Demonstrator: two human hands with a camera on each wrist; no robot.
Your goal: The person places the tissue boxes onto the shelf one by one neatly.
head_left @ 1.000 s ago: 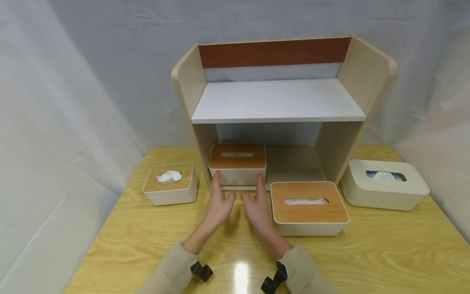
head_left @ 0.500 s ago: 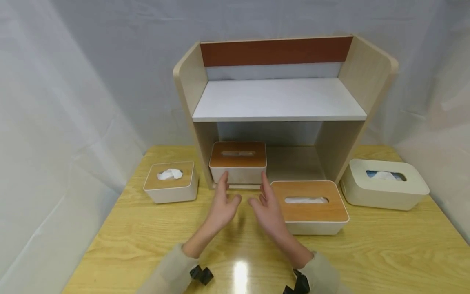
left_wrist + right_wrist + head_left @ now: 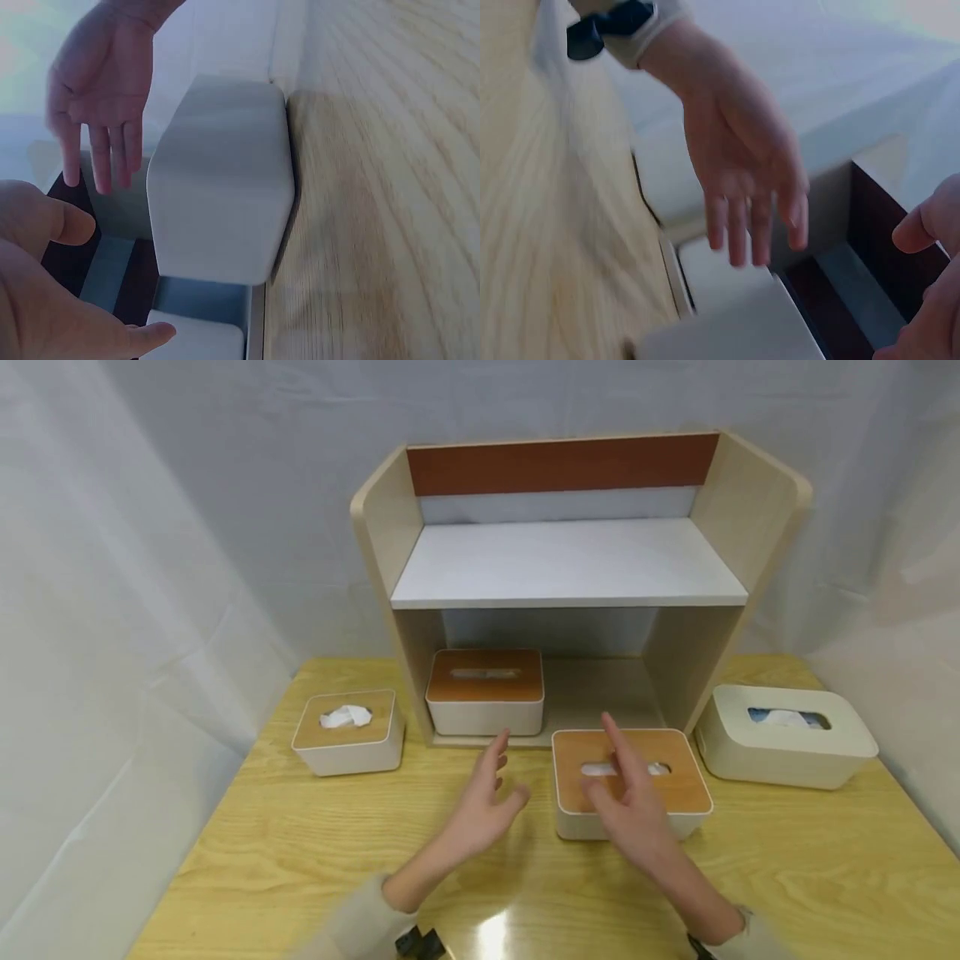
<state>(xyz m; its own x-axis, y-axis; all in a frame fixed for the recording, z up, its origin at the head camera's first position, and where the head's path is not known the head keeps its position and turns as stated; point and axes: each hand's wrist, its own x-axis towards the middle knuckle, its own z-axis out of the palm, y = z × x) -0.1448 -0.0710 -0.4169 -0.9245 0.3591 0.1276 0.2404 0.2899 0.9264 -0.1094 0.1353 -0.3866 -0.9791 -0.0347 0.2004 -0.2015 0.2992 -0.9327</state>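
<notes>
My left hand (image 3: pixel 477 806) hovers over the table in front of the shelf, fingers extended and thumb apart, holding nothing. My right hand (image 3: pixel 636 818) is over the orange-brown-lidded tissue box (image 3: pixel 573 752) on the table, also with fingers spread; whether it touches the lid cannot be told. Inside the lower left of the shelf sits a tissue box (image 3: pixel 484 718) with a darker brown wooden lid, just beyond my left fingertips. In the left wrist view, the white side of a tissue box (image 3: pixel 217 180) stands between the palms and the wooden tabletop.
The two-tier shelf (image 3: pixel 570 564) stands at the back of the wooden table (image 3: pixel 300 860). A small tissue box (image 3: pixel 348 756) with a light wood lid is left of it. To the right is a cream tissue box (image 3: pixel 780 760). White sheeting (image 3: pixel 187 610) hangs around the table.
Both hands have drawn back from the dark-lidded tissue box in the shelf and moved right. The right hand has gone farthest, over the tissue box on the table. The boxes have stayed put.
</notes>
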